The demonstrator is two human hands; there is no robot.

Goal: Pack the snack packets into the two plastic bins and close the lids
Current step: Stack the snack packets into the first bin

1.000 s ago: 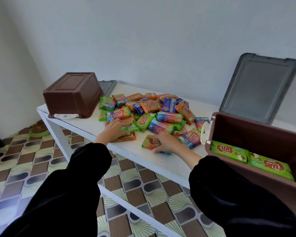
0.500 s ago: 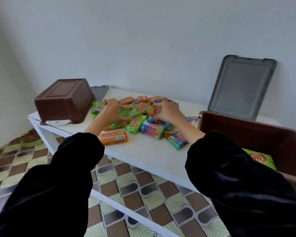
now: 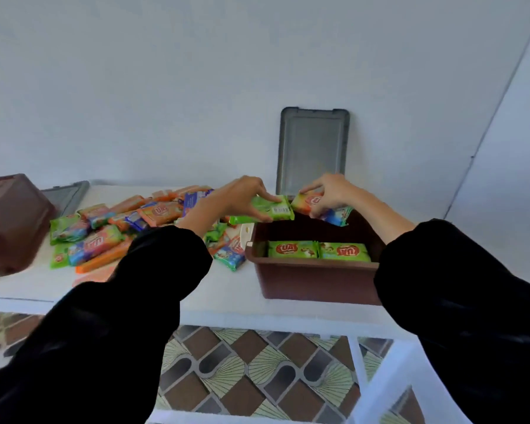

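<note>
Green packet (image 3: pixel 262 211) pinched in left hand (image 3: pixel 239 194), packets (image 3: pixel 325 209) gripped in right hand (image 3: pixel 334 191), over brown bin (image 3: pixel 315 280) beside pile (image 3: pixel 120 228).

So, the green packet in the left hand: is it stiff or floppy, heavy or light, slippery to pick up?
Probably light: the left hand holds the green packet by fingertips alone. Likely fairly stiff, since it juts out flat without drooping. Its smooth-looking wrapper may be slippery, so a light pinch grip could slide.
</note>
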